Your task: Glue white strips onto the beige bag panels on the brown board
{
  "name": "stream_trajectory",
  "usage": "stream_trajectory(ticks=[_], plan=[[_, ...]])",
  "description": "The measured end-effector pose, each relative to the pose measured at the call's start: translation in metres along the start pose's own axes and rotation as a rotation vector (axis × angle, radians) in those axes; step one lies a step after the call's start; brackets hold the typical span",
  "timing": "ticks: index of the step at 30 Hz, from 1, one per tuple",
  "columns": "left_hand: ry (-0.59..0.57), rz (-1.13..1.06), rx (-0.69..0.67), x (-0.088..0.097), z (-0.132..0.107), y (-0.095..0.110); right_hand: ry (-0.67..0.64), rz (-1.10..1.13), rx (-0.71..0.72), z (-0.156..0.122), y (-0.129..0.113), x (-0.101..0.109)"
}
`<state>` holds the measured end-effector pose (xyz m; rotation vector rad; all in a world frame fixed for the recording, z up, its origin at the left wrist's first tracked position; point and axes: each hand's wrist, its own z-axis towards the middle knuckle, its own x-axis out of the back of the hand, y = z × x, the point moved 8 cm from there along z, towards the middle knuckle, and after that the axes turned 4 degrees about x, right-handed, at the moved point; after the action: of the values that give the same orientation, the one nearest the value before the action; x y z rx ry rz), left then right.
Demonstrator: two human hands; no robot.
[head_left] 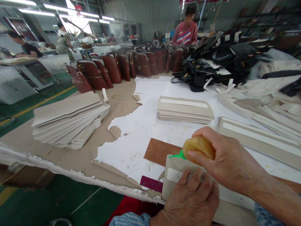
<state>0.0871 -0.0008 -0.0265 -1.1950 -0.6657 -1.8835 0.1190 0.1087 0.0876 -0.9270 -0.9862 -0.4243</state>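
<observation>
While right fingers (pixel 201 157) clamp a yellow tool (pixel 198 146) and left fingers (pixel 196 181) press a panel (pixel 178 164), beige stacks (pixel 184 110) and bags (pixel 142 64) sit beyond.

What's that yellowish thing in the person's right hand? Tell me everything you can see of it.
The yellowish thing is rounded and slightly translucent, perhaps soft plastic or rubber. A bright green part narrows away from its left end; whether nozzle or bristles, I can't tell. It lies tipped nearly sideways, gripped by the right hand, which hides some of it. The green points left over the top edge of the beige panel; whether it touches is unclear.
</observation>
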Motion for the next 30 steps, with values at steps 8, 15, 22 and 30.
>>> stream_trajectory(ticks=[8, 15, 22, 30], plan=[[-0.025, 0.011, -0.011, 0.004, 0.003, 0.0, -0.056, -0.063, 0.008, 0.004, -0.006, -0.002], [-0.02, -0.021, 0.025, -0.002, 0.0, 0.0, -0.072, -0.119, -0.036, 0.006, -0.001, 0.003], [-0.104, -0.074, 0.028, 0.012, 0.005, -0.002, -0.037, -0.078, 0.03, 0.009, -0.01, -0.001], [-0.111, -0.076, 0.021, 0.01, 0.004, -0.002, -0.027, -0.104, 0.049, 0.012, -0.011, -0.001]])
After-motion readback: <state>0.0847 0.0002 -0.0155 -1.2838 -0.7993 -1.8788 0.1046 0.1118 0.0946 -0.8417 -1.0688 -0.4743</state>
